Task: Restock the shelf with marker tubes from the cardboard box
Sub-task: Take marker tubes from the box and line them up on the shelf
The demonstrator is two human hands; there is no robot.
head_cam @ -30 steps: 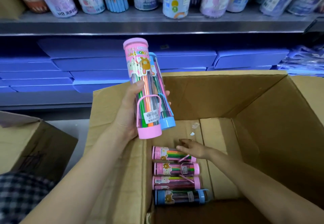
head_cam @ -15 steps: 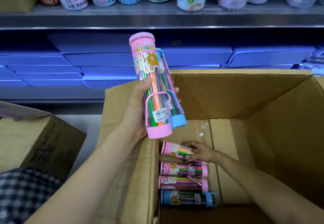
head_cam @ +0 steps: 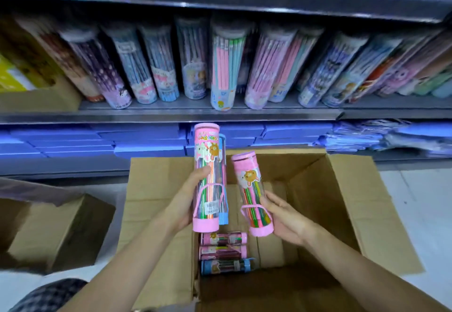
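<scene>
Checked fabric (head_cam: 46, 294) fills the lower left corner. Lower centre, three clear marker tubes (head_cam: 223, 253) lie in the open brown cardboard box (head_cam: 156, 204). Above them, the left hand (head_cam: 186, 204) grips two upright tubes (head_cam: 208, 177), pink-capped and blue-capped; the right hand (head_cam: 283, 216) grasps one tilted pink-capped tube (head_cam: 252, 194). Across the upper frame, a grey metal shelf (head_cam: 171, 113) holds pencil tubes (head_cam: 225, 67).

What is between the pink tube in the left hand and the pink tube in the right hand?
In the head view, a blue-capped tube, also held by the left hand, sits partly behind the left pink tube. Then an open gap to the right pink tube.
</scene>
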